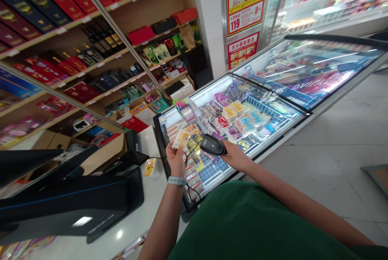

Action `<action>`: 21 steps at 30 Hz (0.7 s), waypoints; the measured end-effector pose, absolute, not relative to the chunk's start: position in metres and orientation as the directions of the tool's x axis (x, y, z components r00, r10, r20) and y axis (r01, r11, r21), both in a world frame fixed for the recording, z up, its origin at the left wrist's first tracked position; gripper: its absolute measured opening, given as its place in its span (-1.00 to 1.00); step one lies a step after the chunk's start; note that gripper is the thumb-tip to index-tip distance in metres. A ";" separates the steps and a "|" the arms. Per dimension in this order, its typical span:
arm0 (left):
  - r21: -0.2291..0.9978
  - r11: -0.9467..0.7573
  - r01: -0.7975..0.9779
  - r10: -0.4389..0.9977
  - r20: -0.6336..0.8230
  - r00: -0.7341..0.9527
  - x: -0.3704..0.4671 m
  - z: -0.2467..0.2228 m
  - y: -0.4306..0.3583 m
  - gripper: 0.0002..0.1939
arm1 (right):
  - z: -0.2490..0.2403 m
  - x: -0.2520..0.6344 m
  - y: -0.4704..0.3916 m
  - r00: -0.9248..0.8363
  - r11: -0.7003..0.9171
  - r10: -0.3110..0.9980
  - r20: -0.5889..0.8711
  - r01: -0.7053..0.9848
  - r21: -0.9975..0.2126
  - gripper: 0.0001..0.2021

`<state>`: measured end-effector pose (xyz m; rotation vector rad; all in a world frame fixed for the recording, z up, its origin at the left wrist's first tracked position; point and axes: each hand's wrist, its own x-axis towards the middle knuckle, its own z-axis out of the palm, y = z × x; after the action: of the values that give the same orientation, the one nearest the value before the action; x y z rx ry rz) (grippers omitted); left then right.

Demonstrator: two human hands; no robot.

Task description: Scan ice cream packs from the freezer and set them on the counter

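Observation:
My left hand (176,159), with a pale band on its wrist, pinches the near edge of a small yellow-and-white food packet (181,139). In my right hand (234,156) is a black handheld barcode scanner (212,145), its head pointing left toward the packet. A gap separates the scanner from the packet. The scanner's black cable (194,149) hangs down behind my left hand. Both hands are above the glass-topped chest freezer (212,173), which holds several colourful packets and wire baskets. Another yellow packet (150,167) lies on the white counter, left of my left hand.
A black checkout terminal (91,207) stands on the white counter (153,199) at the left. Behind it are an open cardboard box (104,153) and wooden shelves (121,13) of boxes and bottles. Tiled floor (330,151) lies to the right of the freezer.

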<state>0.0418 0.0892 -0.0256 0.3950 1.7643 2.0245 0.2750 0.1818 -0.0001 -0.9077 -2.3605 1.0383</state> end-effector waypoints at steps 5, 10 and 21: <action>0.993 -0.094 -0.067 0.467 -0.015 -0.884 0.041 -0.025 0.092 -0.55 | 0.003 0.274 0.183 -0.718 0.516 0.690 0.097 0.393 -0.761 -0.76; 0.996 -0.085 -0.034 0.465 0.009 -0.885 0.042 -0.026 0.094 -0.56 | 0.004 0.276 0.184 -0.720 0.506 0.688 0.092 0.385 -0.772 -0.74; 0.996 -0.084 -0.006 0.480 0.035 -0.876 0.041 -0.031 0.101 -0.53 | 0.000 0.278 0.188 -0.728 0.504 0.679 0.096 0.368 -0.782 -0.67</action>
<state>0.0414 0.1010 -0.0310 0.5137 1.8606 2.0269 0.2784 0.1876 -0.0001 -0.8672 -2.3587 1.0891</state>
